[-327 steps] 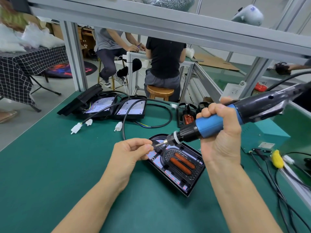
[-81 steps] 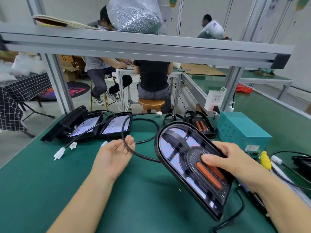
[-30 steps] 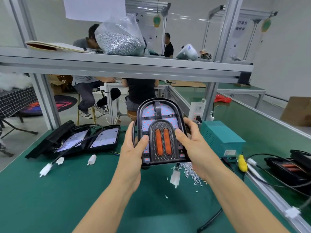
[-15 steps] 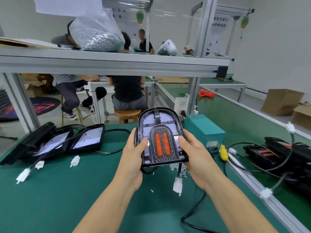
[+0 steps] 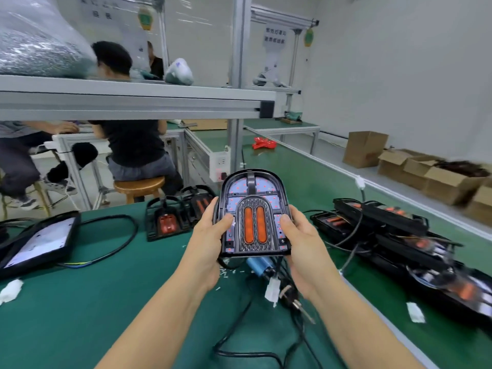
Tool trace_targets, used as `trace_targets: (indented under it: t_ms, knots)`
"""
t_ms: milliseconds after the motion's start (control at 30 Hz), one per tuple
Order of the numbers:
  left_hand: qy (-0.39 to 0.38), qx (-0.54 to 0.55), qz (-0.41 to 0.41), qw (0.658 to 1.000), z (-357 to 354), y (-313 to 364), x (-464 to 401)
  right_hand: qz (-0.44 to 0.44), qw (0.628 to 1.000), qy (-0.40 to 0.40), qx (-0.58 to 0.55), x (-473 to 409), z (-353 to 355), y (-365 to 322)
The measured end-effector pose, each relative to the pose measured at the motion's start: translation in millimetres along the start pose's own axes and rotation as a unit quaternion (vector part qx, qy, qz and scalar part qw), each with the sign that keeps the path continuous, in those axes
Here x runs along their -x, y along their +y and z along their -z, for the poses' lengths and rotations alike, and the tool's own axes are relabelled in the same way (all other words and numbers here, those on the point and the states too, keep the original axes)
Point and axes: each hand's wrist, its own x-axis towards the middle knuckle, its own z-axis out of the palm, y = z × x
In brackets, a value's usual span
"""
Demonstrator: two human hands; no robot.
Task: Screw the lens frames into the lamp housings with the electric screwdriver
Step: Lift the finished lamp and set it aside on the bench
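L hand [image 5: 210, 235] & R hand [image 5: 298, 241] grip arched black lamp housing [image 5: 254, 206]; 2 orange lenses.

Your lamp housing [image 5: 254, 214] covers most of the electric screwdriver [image 5: 262, 266] lying on the bench [image 5: 93, 302]; only its blue grip and bit end show below. Your fingers [image 5: 217, 209] wrap behind the housing, out of sight. The stacked lamps [image 5: 415, 251] at your right are smeared by blur. The left edge cuts off the open housing [image 5: 37, 241], and the bag of screws [image 5: 34, 46] above is blurred.
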Motion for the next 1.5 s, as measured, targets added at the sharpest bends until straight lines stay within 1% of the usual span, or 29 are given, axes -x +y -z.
trace_targets:
  t_ms: [100, 433, 733, 900, 1067, 1200, 1333, 1500]
  knots:
    - [-0.024, -0.006, 0.016, 1.0, -24.8, -6.4, -12.8, 0.012, 0.999, 0.052, -0.001, -2.0, 20.4, -4.7]
    - [-0.098, -0.038, 0.057, 0.993, -89.1, -34.3, -41.5, 0.037, 0.987, 0.155, 0.019, -0.6, 76.5, -20.8]
    - [-0.168, -0.085, 0.047, 0.981, -146.0, -54.5, -34.4, 0.093, 0.962, 0.255, 0.028, 17.3, 131.4, -30.7]
    - [-0.22, -0.084, 0.037, 0.971, -182.7, -65.5, -18.0, 0.079, 0.942, 0.326, 0.005, 30.3, 172.6, -40.7]
    - [-0.292, -0.109, 0.019, 0.95, -213.9, -72.7, -4.8, 0.078, 0.922, 0.379, 0.01, 46.5, 203.8, -53.7]
    - [-0.334, -0.183, -0.012, 0.924, -235.4, -80.2, 5.3, 0.066, 0.91, 0.41, 0.007, 55.3, 225.3, -61.0]
    - [-0.349, -0.227, -0.028, 0.909, -251.4, -88.5, 11.8, 0.048, 0.898, 0.437, 0.019, 53.8, 243.5, -60.7]
    - [-0.341, -0.303, -0.045, 0.889, -265.7, -100.3, 15.2, 0.026, 0.88, 0.472, 0.045, 45.1, 270.7, -44.7]
